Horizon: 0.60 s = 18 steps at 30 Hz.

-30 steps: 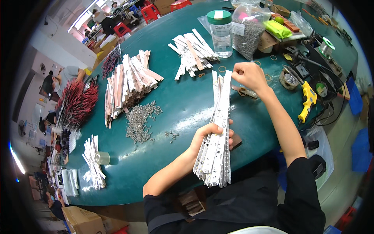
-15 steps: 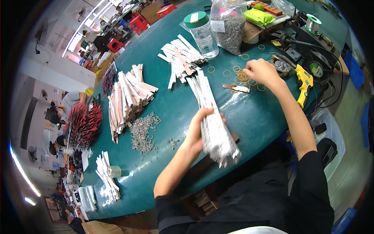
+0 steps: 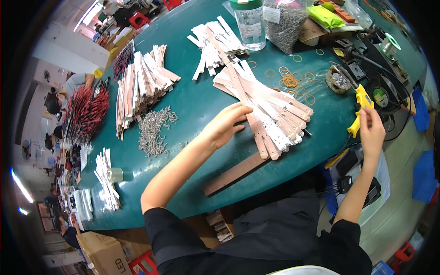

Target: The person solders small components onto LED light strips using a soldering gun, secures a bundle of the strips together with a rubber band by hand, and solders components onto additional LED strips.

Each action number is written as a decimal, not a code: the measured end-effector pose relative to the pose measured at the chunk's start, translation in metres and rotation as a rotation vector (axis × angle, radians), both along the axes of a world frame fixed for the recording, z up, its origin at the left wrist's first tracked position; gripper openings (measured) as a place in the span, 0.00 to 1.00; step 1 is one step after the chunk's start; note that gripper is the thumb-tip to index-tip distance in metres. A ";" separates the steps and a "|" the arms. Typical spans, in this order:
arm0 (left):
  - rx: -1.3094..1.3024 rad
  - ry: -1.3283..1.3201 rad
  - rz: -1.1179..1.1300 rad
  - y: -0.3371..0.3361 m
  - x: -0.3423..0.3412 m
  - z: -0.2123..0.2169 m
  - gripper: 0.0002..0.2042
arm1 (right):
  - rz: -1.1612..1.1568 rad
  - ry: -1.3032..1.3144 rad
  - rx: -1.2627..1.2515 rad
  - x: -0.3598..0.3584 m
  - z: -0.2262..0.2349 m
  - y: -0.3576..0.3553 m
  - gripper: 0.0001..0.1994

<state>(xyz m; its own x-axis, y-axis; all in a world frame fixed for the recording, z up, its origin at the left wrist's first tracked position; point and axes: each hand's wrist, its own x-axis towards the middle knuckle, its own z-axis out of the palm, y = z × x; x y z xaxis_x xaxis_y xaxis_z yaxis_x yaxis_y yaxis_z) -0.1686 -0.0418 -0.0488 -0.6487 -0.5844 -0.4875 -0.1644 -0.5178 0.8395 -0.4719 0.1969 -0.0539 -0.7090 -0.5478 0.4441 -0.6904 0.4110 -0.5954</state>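
Observation:
A fanned pile of flat pinkish and white strips (image 3: 275, 112) lies on the green table in front of me. My left hand (image 3: 229, 121) is open at the pile's left side, fingers stretched toward the strips; contact is unclear. Off to the right, my right hand (image 3: 372, 130) is raised beside the yellow handle of a gun-shaped tool (image 3: 364, 98). Its fingers are pressed together, and anything between them is too small to make out. Tan rubber bands (image 3: 289, 81) lie loose beyond the strips. A brown flat bar (image 3: 236, 174) rests along the near table edge.
More strip piles (image 3: 142, 82) and loose screws (image 3: 156, 130) lie to the left. A green-lidded jar (image 3: 250, 25) and a bag of screws (image 3: 285, 27) stand at the back. Rightward are a small pot (image 3: 337, 81), a solder spool (image 3: 389, 46) and cables.
The strips held upright as a bundle in my left hand now lie fanned on the table, and that hand has opened. My right hand moved from the rubber bands toward the right. The view shifted.

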 end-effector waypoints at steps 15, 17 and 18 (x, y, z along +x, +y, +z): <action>-0.184 -0.141 -0.271 -0.010 0.032 -0.002 0.15 | -0.292 -0.240 0.302 -0.051 -0.049 0.014 0.32; -0.183 -0.123 -0.229 -0.008 0.045 0.006 0.16 | -0.193 -0.474 0.108 -0.064 -0.055 0.016 0.26; -0.186 -0.125 -0.203 -0.007 0.053 0.011 0.16 | -0.068 -0.613 -0.154 -0.067 -0.059 0.017 0.20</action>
